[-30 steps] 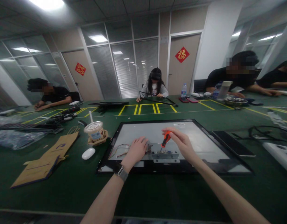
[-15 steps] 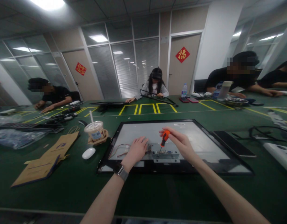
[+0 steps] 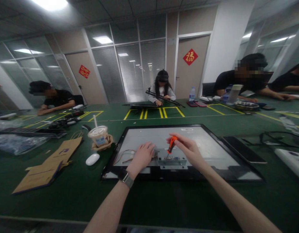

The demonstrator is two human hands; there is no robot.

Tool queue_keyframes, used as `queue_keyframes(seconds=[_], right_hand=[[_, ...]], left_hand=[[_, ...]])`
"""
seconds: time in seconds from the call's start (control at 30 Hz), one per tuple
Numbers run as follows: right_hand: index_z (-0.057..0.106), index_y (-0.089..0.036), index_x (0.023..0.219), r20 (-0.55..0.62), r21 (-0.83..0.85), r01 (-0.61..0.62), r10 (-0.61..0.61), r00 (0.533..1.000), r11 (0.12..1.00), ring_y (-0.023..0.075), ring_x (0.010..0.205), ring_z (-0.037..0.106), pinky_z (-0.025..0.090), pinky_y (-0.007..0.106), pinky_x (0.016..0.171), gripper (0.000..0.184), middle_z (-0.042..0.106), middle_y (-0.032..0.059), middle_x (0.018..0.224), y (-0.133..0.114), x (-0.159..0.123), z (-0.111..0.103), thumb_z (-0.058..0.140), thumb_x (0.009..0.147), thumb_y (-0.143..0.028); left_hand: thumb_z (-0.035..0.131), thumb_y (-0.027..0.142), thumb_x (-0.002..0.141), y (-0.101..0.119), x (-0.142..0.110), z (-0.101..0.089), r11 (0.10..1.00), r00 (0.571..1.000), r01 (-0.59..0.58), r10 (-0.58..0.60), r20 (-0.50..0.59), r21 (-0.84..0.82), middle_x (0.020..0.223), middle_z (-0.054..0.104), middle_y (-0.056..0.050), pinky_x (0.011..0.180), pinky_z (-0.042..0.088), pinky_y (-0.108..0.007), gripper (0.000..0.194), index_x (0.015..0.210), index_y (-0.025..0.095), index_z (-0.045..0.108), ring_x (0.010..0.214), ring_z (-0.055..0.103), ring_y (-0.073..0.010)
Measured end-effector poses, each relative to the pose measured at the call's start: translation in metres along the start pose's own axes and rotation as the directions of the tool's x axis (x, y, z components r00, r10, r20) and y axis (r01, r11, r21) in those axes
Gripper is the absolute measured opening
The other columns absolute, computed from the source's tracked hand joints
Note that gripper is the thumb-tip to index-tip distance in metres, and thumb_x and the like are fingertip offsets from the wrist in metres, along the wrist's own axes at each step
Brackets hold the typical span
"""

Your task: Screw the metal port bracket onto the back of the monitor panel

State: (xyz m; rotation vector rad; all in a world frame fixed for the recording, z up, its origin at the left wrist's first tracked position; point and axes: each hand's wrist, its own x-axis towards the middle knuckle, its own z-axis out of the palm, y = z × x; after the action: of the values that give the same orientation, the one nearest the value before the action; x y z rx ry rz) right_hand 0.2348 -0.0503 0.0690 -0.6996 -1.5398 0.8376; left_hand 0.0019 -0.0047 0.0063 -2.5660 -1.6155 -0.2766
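Close in, bare green surface (image 3: 178, 204) below the panel. On the left wrist, a watch (image 3: 126, 179) with a grey band. Off to the left, a flattened brown paper bag (image 3: 62, 153). Straight ahead, lying flat on the surface, a large grey panel (image 3: 210, 145) in a black frame. Upon the panel, at the middle of its near border, a metal bracket (image 3: 173, 162). Just beside the bracket, on its left, the left hand (image 3: 144, 153), palm down over the panel, fingers side by side; cannot tell whether pinching anything beneath. Left of those fingers, thin loose wires (image 3: 122, 151). Above the bracket, the right hand (image 3: 189, 149), pinching the orange-and-black handle of a screwdriver (image 3: 172, 144) between thumb and fingers; tilted, with its tip down at the bracket, contact too small to tell. Near the panel's left side, a small white rounded case (image 3: 92, 159), then a lidded cup (image 3: 99, 137) with a straw, seated in a cardboard holder (image 3: 110, 141). Just beside the panel's right side, a dark slab (image 3: 243, 149). Farther across, a dark flat panel (image 3: 139, 105) near a co-worker in a grey top (image 3: 173, 94), with thin black bars (image 3: 161, 96) in hand. Farthest back, two doors with red diamond signs (image 3: 190, 57).
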Motion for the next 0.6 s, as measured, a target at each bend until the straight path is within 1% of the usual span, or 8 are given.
queue_keyframes(seconds=[0.1, 0.17, 0.23, 0.33, 0.37, 0.43, 0.5, 0.6], right_hand=[[0.079, -0.025, 0.099, -0.036, -0.049, 0.056, -0.058, 0.998, 0.997, 0.0231, 0.085, 0.069, 0.059, 0.040, 0.081, 0.028, 0.073, 0.0060, 0.093, -0.0001, 0.0018, -0.0017, 0.075, 0.084, -0.048], [0.079, -0.025, 0.095, -0.042, -0.076, 0.078, -0.081, 0.996, 0.994, 0.0221, 0.081, 0.068, 0.059, 0.038, 0.078, 0.025, 0.070, 0.0050, 0.089, -0.0017, 0.0027, -0.0029, 0.077, 0.083, -0.046], [0.079, -0.025, 0.101, -0.032, -0.079, 0.063, -0.065, 0.997, 0.995, 0.0228, 0.085, 0.068, 0.058, 0.039, 0.080, 0.025, 0.071, 0.0056, 0.092, -0.0032, 0.0024, -0.0034, 0.073, 0.087, -0.046], [0.074, -0.027, 0.119, 0.008, -0.019, 0.021, -0.021, 1.000, 1.000, 0.0251, 0.099, 0.070, 0.056, 0.042, 0.089, 0.032, 0.075, 0.0072, 0.107, -0.0032, 0.0001, -0.0023, 0.061, 0.095, -0.044], [0.072, -0.028, 0.124, 0.021, 0.003, 0.011, -0.011, 1.000, 1.000, 0.0252, 0.101, 0.070, 0.056, 0.044, 0.091, 0.034, 0.075, 0.0073, 0.110, -0.0026, -0.0007, -0.0017, 0.058, 0.097, -0.043], [0.070, -0.028, 0.128, 0.028, 0.013, 0.000, 0.000, 1.000, 1.000, 0.0248, 0.098, 0.071, 0.056, 0.045, 0.091, 0.036, 0.076, 0.0072, 0.110, -0.0011, -0.0016, -0.0005, 0.057, 0.097, -0.042], [0.072, -0.027, 0.123, 0.003, -0.031, 0.014, -0.014, 1.000, 0.999, 0.0243, 0.093, 0.072, 0.057, 0.043, 0.088, 0.034, 0.076, 0.0069, 0.105, 0.0002, -0.0013, 0.0000, 0.062, 0.095, -0.042], [0.078, -0.026, 0.106, -0.057, -0.125, 0.070, -0.077, 0.995, 0.990, 0.0233, 0.083, 0.069, 0.058, 0.040, 0.079, 0.025, 0.073, 0.0053, 0.092, 0.0012, 0.0007, -0.0007, 0.071, 0.088, -0.043]], left_hand=[[0.037, 0.025, 0.105, 0.0001, 0.0000, -0.0007, 1.000, 1.000, -0.002, 0.002, 0.006, -0.004, 0.150, 0.054, -0.011, 0.115, 0.042, -0.045, 0.039, 0.141, 0.022, 0.052, 0.138, 0.052, -0.0254], [0.037, 0.025, 0.105, 0.0002, 0.0002, -0.0010, 1.000, 1.000, -0.001, 0.001, 0.007, -0.004, 0.151, 0.053, -0.011, 0.116, 0.041, -0.044, 0.039, 0.141, 0.022, 0.052, 0.138, 0.052, -0.0250], [0.037, 0.025, 0.105, 0.0007, 0.0003, -0.0015, 1.000, 1.000, 0.002, -0.002, 0.007, -0.003, 0.151, 0.053, -0.011, 0.116, 0.040, -0.044, 0.039, 0.142, 0.022, 0.051, 0.139, 0.051, -0.0250], [0.035, 0.026, 0.106, 0.0018, -0.0004, -0.0030, 1.000, 1.000, 0.006, -0.006, 0.010, 0.003, 0.151, 0.053, -0.011, 0.117, 0.040, -0.045, 0.040, 0.142, 0.021, 0.051, 0.139, 0.051, -0.0260], [0.034, 0.027, 0.106, 0.0021, -0.0007, -0.0034, 1.000, 1.000, 0.006, -0.006, 0.012, 0.006, 0.151, 0.053, -0.011, 0.116, 0.040, -0.046, 0.040, 0.142, 0.021, 0.051, 0.139, 0.051, -0.0264], [0.033, 0.027, 0.106, 0.0020, -0.0011, -0.0037, 1.000, 1.000, 0.002, -0.002, 0.012, 0.009, 0.150, 0.053, -0.012, 0.116, 0.040, -0.046, 0.041, 0.142, 0.021, 0.051, 0.138, 0.051, -0.0267], [0.033, 0.028, 0.106, 0.0014, -0.0012, -0.0027, 1.000, 1.000, -0.002, 0.002, 0.004, 0.005, 0.150, 0.054, -0.012, 0.116, 0.040, -0.047, 0.041, 0.142, 0.022, 0.051, 0.138, 0.052, -0.0266], [0.035, 0.027, 0.106, 0.0000, -0.0006, 0.0002, 1.000, 1.000, -0.002, 0.002, -0.004, -0.005, 0.150, 0.054, -0.011, 0.116, 0.040, -0.047, 0.040, 0.142, 0.022, 0.052, 0.139, 0.051, -0.0268]])
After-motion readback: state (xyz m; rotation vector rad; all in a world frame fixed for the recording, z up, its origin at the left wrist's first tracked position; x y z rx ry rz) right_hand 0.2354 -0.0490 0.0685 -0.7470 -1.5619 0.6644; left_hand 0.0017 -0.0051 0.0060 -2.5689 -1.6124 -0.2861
